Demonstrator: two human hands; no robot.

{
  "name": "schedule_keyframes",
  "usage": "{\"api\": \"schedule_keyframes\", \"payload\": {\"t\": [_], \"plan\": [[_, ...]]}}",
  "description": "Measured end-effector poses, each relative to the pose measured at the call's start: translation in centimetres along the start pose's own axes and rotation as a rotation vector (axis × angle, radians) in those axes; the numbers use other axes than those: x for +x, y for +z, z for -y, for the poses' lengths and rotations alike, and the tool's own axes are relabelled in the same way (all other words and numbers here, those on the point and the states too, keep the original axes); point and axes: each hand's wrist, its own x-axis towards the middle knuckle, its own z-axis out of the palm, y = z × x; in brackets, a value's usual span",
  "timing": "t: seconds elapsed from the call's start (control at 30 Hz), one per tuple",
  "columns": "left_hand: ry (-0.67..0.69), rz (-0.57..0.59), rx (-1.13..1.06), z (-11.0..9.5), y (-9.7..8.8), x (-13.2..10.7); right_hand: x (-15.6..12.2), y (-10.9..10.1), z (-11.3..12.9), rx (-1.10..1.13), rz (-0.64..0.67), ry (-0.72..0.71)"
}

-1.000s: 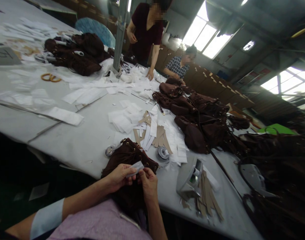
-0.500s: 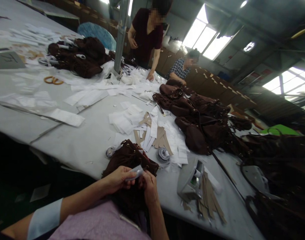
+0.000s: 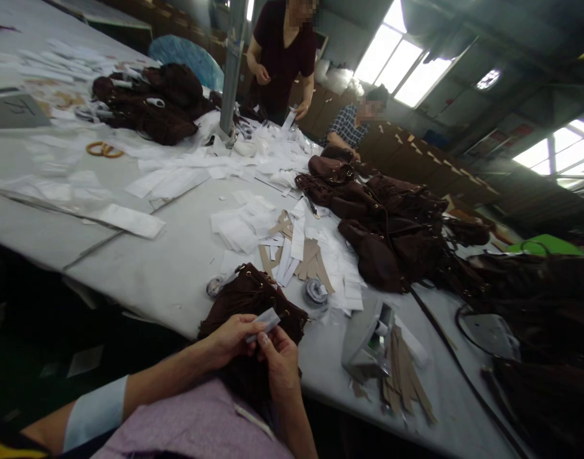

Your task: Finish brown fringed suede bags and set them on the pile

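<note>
A dark brown drawstring bag [image 3: 247,290] with metal eyelets lies at the table's near edge and hangs down toward my lap. Above it my left hand [image 3: 239,336] is closed, pinching a small translucent whitish strip [image 3: 269,318] between thumb and fingers. My right hand [image 3: 281,357] is closed too, its thumb and fingertips pressed against the lower side of that strip, close to my left fingertips. Part of the strip is hidden by my fingers. Just beyond the bag sits a coiled strap in clear wrapping [image 3: 315,292], with a smaller wrapped roll [image 3: 214,287] at the bag's left.
Brown bags [image 3: 382,236] pile up on the right, another heap [image 3: 153,105] at far left. Paper strips [image 3: 313,258] and white sheets [image 3: 237,229] litter the table [image 3: 143,280]. A grey box [image 3: 363,344] stands front right. Two co-workers [image 3: 287,57] are across, near a metal post [image 3: 232,70].
My right hand has turned and moved in toward my left fingertips, and the strip is tilted a little more upward. Across the table, a co-worker's hand has lifted a white piece.
</note>
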Motion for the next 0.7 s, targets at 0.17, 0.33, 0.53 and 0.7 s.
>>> {"api": "schedule_keyframes", "payload": {"t": [0.17, 0.33, 0.53, 0.7], "plan": [[0.072, -0.055, 0.084, 0.2, 0.0, 0.4, 0.2, 0.8, 0.0, 0.141, -0.003, -0.014], [0.303, -0.149, 0.213, 0.3, 0.3, -0.2, 0.6, 1.5, 0.0, 0.235, -0.07, 0.019], [0.47, -0.074, 0.29, 1.4, -0.2, -1.6, 0.9, 1.2, -0.3, 0.207, -0.13, 0.031], [0.537, -0.175, 0.448, 2.1, -0.5, -1.8, 0.9, 1.4, -0.3, 0.159, -0.15, 0.033]]}}
